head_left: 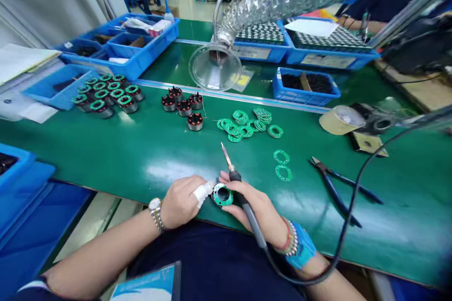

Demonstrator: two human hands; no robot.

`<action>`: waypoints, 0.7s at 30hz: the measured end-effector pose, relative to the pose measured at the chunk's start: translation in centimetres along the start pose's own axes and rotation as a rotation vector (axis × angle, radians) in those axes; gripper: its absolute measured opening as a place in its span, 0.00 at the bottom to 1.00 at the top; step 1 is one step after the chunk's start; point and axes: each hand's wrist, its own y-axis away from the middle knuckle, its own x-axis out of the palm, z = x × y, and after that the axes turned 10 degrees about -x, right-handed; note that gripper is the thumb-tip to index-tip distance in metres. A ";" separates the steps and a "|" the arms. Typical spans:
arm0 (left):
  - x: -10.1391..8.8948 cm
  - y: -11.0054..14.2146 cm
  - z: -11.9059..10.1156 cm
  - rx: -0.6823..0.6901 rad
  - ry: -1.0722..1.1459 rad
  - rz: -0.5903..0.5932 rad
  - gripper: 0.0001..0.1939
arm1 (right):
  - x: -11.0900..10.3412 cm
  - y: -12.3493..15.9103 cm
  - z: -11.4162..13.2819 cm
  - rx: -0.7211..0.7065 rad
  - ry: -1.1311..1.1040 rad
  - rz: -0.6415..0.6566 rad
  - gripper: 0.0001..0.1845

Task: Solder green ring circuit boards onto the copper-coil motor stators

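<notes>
A: Where was the green-faced part (229, 199), relative to the clear funnel (202, 69)?
B: On the funnel's near side, well apart from it, by the near edge of the table (116, 150), between both hands.
A: Right hand (259, 204)?
B: Fingers curled partway round the part, thumb against its near side; they had hold of it. The soldering iron (251, 220) lay in the same hand, tip pointing toward the funnel.
A: Left hand (181, 201)?
B: Fingers bent, white wrapping (202, 194) at the part's rim. Could not tell how far apart they were, or whether they gripped anything.
A: Other items noted?
B: Copper-wound cores (195, 122) stood near-left of the funnel; green-capped cores (102, 110) farther left. Loose green rings (246, 131) lay on its near side, slightly right, with two single rings (288, 173) nearer still. Pliers (331, 189) lay well to its near right. A small blue box (300, 96) stood to its right.
</notes>
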 end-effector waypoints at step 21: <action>0.4 3.3 -3.8 -0.539 0.362 0.085 0.18 | -0.8 0.4 -0.1 0.086 -0.050 -0.003 0.26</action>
